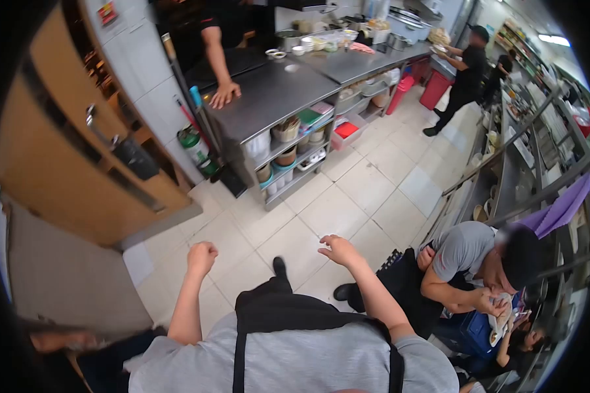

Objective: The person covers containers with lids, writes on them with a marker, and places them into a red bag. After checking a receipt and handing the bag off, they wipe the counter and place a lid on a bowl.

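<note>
My left hand [203,257] is held out over the tiled floor [339,187] with its fingers curled in, and nothing shows in it. To the right, my right hand [337,249] hangs in the air with fingers apart and no object between them. Neither hand touches anything. Below them is the black apron [288,308] that I wear over a grey shirt. The steel counter [278,85] stands ahead, beyond the reach of both hands.
A wooden door [72,144] stands at the left, with a green cylinder [193,145] near it. Another person's hand [225,93] rests on the counter. A person in grey [465,252] bends over food close on my right. Another person [469,72] stands by red bins [434,90].
</note>
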A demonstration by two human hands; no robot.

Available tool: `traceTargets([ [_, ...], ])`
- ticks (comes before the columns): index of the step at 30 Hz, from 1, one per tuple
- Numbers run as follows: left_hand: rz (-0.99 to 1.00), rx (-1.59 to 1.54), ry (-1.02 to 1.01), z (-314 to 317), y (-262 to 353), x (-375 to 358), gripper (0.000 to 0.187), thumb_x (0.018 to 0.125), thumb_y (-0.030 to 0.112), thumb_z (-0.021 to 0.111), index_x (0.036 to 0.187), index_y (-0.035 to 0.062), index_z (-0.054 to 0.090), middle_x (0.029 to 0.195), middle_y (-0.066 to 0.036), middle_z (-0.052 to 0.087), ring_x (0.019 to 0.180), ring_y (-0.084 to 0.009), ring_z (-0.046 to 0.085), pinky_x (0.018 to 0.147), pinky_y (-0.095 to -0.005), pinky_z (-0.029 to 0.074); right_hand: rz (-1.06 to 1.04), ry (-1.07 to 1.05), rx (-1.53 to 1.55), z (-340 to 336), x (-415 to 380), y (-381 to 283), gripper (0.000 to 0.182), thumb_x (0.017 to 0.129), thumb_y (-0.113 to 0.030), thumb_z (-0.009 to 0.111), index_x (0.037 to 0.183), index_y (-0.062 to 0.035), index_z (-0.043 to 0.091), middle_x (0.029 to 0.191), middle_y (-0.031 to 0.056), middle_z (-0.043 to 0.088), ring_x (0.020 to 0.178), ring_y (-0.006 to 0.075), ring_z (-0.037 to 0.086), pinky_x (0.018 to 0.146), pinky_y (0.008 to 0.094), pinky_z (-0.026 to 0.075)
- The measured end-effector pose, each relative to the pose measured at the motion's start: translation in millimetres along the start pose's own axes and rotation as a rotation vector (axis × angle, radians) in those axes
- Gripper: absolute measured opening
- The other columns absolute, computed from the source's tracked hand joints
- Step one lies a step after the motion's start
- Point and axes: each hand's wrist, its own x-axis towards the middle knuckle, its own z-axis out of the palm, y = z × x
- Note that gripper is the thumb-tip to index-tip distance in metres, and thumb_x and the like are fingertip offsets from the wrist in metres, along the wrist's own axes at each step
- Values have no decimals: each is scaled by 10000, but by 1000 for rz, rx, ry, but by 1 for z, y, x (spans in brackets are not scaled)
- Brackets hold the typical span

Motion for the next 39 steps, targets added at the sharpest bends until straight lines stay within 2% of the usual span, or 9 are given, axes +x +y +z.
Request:
traceTargets([
  [2, -188, 77, -96, -10, 14, 54, 76, 723, 143, 622, 706, 72, 643, 766, -85, 628, 743, -278, 588, 671, -368, 464, 40, 90, -97, -21, 30, 18, 313, 764, -277, 606, 992, -65, 571, 949, 147, 590, 906, 305, 557, 778, 394, 446],
  [7, 120, -31, 128, 13, 51, 232, 112, 733, 129, 590, 811, 73, 649, 875, -109, 621, 837, -289, 578, 723, -366, 460, 165, 113, -101, -61, 69, 95, 327, 759, -307, 613, 974, -64, 578, 918, 146, 596, 869, 311, 566, 759, 391, 453],
  [15, 521, -145, 5, 32, 322, 499, 198, 761, 185, 572, 926, 101, 642, 946, -108, 607, 905, -295, 562, 784, -382, 442, 718, 221, 17, -137, 43, 230, 358, 734, -327, 640, 980, -71, 600, 961, 163, 603, 914, 313, 568, 787, 390, 452],
  [21, 461, -222, 80, 66, 426, 628, 214, 751, 217, 604, 930, 105, 641, 932, -114, 607, 848, -285, 588, 756, -377, 455, 935, 77, 44, -189, 74, 336, 418, 716, -375, 657, 1014, -88, 595, 987, 170, 600, 939, 320, 564, 802, 390, 453],
  [25, 261, -176, 203, 76, 406, 716, 234, 751, 243, 623, 933, 96, 642, 952, -115, 619, 849, -284, 596, 749, -368, 468, 786, 41, 48, -273, 168, 417, 392, 731, -367, 638, 1005, -91, 591, 1005, 173, 589, 948, 322, 552, 799, 401, 446],
  [27, 83, -151, 284, 67, 383, 746, 291, 730, 272, 642, 962, 97, 641, 927, -130, 631, 871, -291, 598, 776, -359, 463, 539, 174, -138, -319, 232, 454, 383, 735, -342, 643, 1000, -72, 582, 917, 154, 603, 890, 320, 566, 762, 404, 453],
  [33, -456, -334, 535, 103, 227, 860, 412, 745, 348, 639, 997, 25, 606, 824, -113, 643, 801, -255, 608, 709, -338, 473, 118, 313, -197, -535, 455, 431, 298, 761, -278, 616, 972, -74, 562, 917, 153, 584, 896, 321, 553, 772, 405, 447],
  [35, -639, -727, 494, 91, 242, 869, 543, 757, 443, 612, 1088, 17, 547, 914, -115, 617, 843, -249, 578, 660, -355, 477, 41, 318, -187, -580, 513, 419, 285, 765, -264, 613, 967, -70, 561, 912, 153, 585, 882, 320, 559, 764, 401, 450],
  [39, -855, -790, 567, 109, 216, 928, 727, 732, 553, 586, 1207, 23, 434, 1125, -141, 507, 950, -241, 529, 641, -385, 483, -95, 296, -136, -647, 615, 412, 285, 765, -256, 614, 959, -53, 568, 904, 154, 586, 863, 320, 566, 749, 389, 454],
])
